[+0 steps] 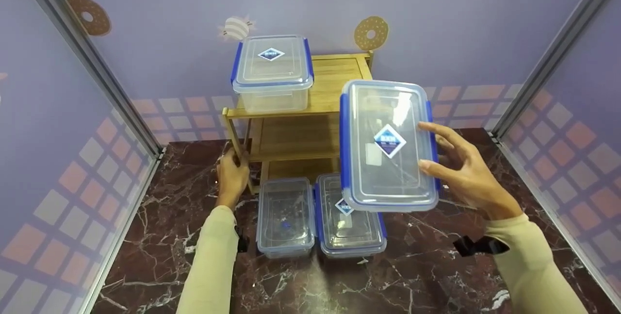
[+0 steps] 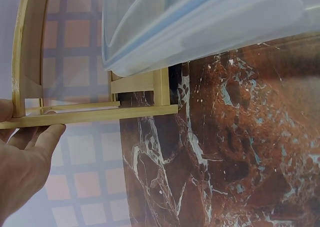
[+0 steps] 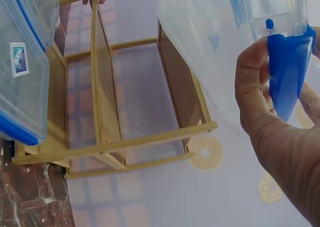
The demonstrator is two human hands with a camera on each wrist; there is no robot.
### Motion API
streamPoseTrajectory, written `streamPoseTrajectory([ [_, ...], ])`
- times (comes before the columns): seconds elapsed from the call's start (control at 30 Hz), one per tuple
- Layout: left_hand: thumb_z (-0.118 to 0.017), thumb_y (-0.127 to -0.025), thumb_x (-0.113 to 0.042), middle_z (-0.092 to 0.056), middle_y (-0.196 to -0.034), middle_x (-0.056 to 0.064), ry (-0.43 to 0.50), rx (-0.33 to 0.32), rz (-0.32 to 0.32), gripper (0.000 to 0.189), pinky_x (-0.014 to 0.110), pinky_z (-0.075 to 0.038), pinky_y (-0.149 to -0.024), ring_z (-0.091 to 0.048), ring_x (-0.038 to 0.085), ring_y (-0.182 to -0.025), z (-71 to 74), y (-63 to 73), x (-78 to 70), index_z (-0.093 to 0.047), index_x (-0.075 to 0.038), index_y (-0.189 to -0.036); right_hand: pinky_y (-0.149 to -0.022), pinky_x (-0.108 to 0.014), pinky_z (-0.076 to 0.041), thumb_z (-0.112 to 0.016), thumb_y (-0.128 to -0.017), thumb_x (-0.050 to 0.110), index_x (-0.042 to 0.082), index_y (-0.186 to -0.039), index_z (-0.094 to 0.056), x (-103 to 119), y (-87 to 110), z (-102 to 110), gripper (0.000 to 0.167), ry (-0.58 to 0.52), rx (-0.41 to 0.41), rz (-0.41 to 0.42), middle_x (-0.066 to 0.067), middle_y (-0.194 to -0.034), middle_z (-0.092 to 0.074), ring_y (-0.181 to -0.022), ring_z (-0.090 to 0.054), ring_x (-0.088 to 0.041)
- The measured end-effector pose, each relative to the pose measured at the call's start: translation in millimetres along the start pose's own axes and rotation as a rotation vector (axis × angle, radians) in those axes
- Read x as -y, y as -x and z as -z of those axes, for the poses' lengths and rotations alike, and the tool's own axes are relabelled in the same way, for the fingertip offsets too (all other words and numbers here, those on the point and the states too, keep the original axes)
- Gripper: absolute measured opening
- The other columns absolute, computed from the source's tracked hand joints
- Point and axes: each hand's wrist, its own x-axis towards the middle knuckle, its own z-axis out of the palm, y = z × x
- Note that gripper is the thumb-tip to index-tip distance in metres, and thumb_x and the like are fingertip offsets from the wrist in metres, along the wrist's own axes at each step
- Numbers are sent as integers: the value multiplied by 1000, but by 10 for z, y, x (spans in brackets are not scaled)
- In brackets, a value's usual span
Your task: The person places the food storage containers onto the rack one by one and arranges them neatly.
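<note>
My right hand (image 1: 463,171) grips a clear lidded storage box (image 1: 388,178) with blue side clips by its right edge. The box is raised and tilted, its diamond label facing up, in front of the right side of a wooden shelf rack (image 1: 335,93). In the right wrist view the fingers (image 3: 252,69) curl about a blue clip (image 3: 287,72). My left hand (image 1: 233,173) holds the rack's front left post; in the left wrist view its thumb and fingers wrap that post (image 2: 90,116). Another lidded box (image 1: 274,95) stands on the left of the top shelf.
Two more clear boxes, a left one (image 1: 286,217) and a right one (image 1: 351,236), stand side by side on the dark red marbled surface (image 1: 436,265) before the rack. A patterned purple wall (image 1: 310,3) rises behind, with side panels left and right.
</note>
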Motion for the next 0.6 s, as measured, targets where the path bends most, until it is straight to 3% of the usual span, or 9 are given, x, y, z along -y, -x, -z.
streamPoseTrajectory([
  [0.3,-58,-102,-17,-73,-113,20,15,4,-17,29,49,-51,-88,-68,35,-100,-7,-17,-11,-67,-3,-127,-80,-56,-55,-60,-91,-15,10,-152,-43,85,-420,-60,68,-37,14,-20,-28,-137,-48,-111,-64,-40],
  [0.6,-58,-102,-16,-72,-101,19,-7,-7,-31,27,48,-51,-81,-65,34,-86,0,-9,7,-68,-1,-122,-82,-51,-57,-60,-91,-14,9,-151,-43,112,-767,-73,67,-74,19,-45,-26,-124,-51,-100,-68,-34],
])
